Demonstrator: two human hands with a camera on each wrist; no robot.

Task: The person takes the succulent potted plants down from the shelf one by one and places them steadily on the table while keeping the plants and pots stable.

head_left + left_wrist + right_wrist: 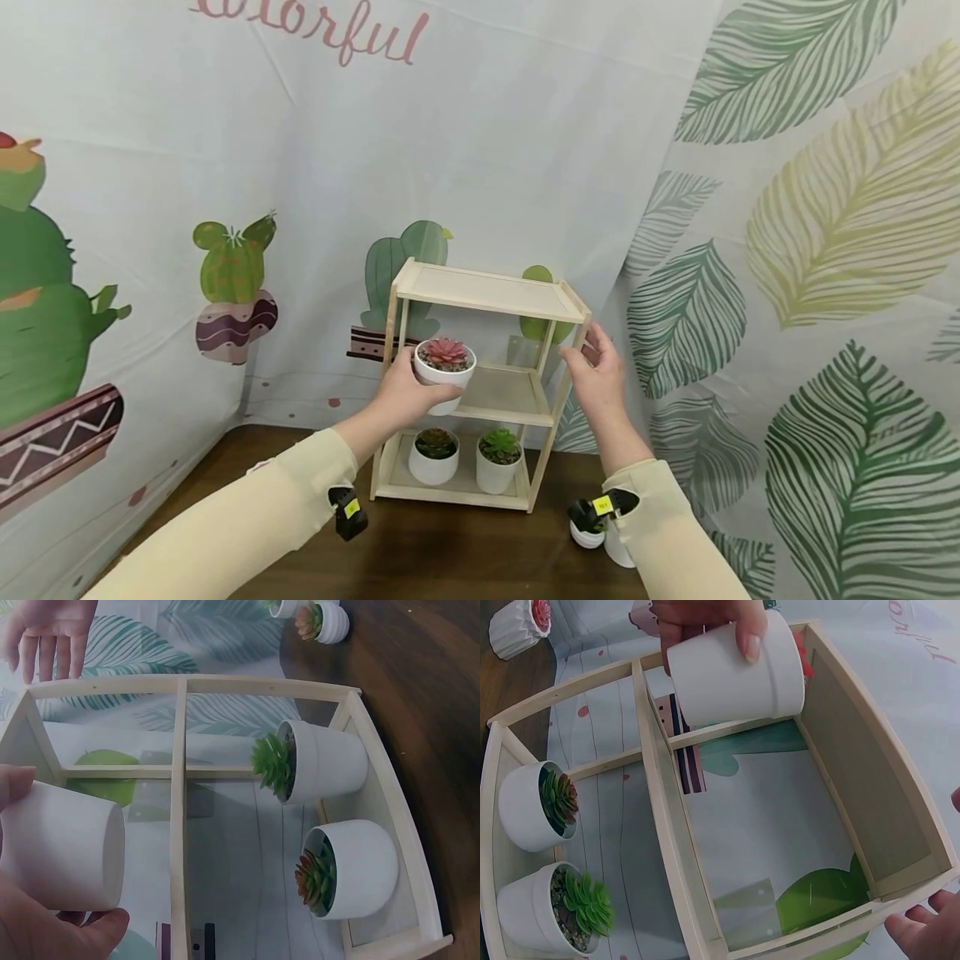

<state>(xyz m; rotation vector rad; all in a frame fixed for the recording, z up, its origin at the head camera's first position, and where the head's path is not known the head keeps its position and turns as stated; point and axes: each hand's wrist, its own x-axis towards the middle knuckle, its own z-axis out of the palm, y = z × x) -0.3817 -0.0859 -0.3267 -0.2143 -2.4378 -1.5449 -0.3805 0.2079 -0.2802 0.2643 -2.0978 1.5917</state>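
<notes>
My left hand [405, 387] grips a white potted succulent [445, 367] with red leaves, thumb across the front of the pot, before the middle level of a wooden shelf rack [491, 292]. In the right wrist view, the held pot [735, 675] is tilted sideways relative to that camera. My right hand [597, 375] is beside the rack's upper right post, fingers loosely bent with nothing held; whether the fingertips touch the wood I cannot tell. On the bottom shelf stand a reddish-green succulent [434, 457] in a round white pot and a bright green succulent [498, 461] in another.
The rack stands on a dark wooden table [450, 550] against cloth printed with cacti and leaves. Right of it, a small ribbed white pot [587, 534] and another white pot [618, 546] are partly behind my right wrist. A ribbed pot with a pink plant [517, 630] stands leftward.
</notes>
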